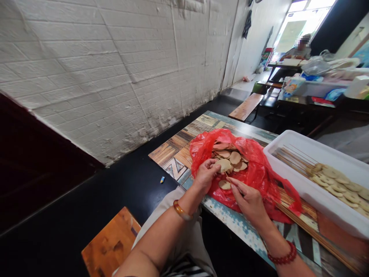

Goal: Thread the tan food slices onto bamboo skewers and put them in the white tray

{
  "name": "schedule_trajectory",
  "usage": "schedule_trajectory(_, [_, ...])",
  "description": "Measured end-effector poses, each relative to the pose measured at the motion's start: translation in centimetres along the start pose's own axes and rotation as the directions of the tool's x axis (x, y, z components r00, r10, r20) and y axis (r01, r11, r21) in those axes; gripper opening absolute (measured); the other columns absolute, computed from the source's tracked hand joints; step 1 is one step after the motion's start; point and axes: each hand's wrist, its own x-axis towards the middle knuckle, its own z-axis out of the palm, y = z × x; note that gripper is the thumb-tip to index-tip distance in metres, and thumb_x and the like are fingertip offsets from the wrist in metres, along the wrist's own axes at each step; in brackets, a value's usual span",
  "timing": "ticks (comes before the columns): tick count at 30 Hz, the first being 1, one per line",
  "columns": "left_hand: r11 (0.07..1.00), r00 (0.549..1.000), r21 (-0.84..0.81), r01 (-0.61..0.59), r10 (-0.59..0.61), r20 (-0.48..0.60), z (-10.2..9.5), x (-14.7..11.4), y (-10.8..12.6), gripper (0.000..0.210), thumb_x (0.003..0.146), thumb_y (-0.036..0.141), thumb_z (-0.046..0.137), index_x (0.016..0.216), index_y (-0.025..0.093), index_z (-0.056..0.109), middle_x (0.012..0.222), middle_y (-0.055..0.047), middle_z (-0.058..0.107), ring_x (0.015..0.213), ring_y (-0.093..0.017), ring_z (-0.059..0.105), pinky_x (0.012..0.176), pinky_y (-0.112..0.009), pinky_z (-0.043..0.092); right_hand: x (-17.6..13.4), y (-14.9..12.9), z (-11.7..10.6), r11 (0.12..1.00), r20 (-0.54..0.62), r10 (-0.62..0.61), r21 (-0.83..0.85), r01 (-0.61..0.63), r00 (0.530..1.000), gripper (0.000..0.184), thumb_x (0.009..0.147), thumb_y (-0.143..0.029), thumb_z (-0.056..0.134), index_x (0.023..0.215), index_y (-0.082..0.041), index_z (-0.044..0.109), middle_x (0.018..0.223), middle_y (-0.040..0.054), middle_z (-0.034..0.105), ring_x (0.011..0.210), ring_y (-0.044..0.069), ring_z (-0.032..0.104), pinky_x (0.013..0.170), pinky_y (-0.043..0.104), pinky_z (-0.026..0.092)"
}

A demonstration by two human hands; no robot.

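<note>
Over the red plastic bag (253, 173) on the tabletop (173, 152), a round slice (224, 165) is pinched by the left hand (205, 175) for threading; a bamboo skewer (234, 184) is gripped by the right hand (250, 201).

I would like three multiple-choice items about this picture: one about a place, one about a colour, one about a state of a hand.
1. Where do the finished skewers lie?
A. in the white tray
B. on the wooden stool
C. on the floor

2. What colour is the plastic bag that holds the round slices?
A. blue
B. red
C. green

3. What is the left hand doing?
A. resting flat on the table
B. hanging open in the air
C. pinching a round slice over the bag

Key: 1 A, the skewers with slices threaded on them lie inside the white tray. 2 B, the bag around the round slices is red. 3 C, the left hand closes its fingers on one slice above the bag, while the right hand is beside it.
</note>
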Motion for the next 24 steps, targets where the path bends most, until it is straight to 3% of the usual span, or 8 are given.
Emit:
schedule_trajectory(9, [0.999,0.998,0.02,-0.05,0.051,-0.041,-0.25,0.25,-0.21,0.036,0.056,0.031,0.079,0.082,0.016,0.059,0.063,0.004,0.056,0.048,-0.006,0.045,0.047,-0.019,0.032,-0.18,0.29,0.14,1.0,-0.005,0.025,-0.007,-0.025,1.0,0.031,0.091,-0.03,0.045,0.109,-0.021,0.068,0.104,0.0065,0.073,0.095,0.023,0.07,0.084,0.036,0.056])
schedule_trajectory(24, [0.999,1.0,-0.044,-0.004,0.004,0.002,-0.22,0.24,-0.38,0.04,0.054,0.031,0.081,0.08,0.015,0.057,0.062,0.003,0.056,0.049,-0.006,0.046,0.048,-0.02,0.031,-0.14,0.22,0.27,0.999,-0.031,0.007,-0.041,-0.008,1.0,0.029,0.091,-0.029,0.044,0.107,-0.02,0.068,0.103,0.0071,0.074,0.094,0.022,0.07,0.083,0.036,0.056])
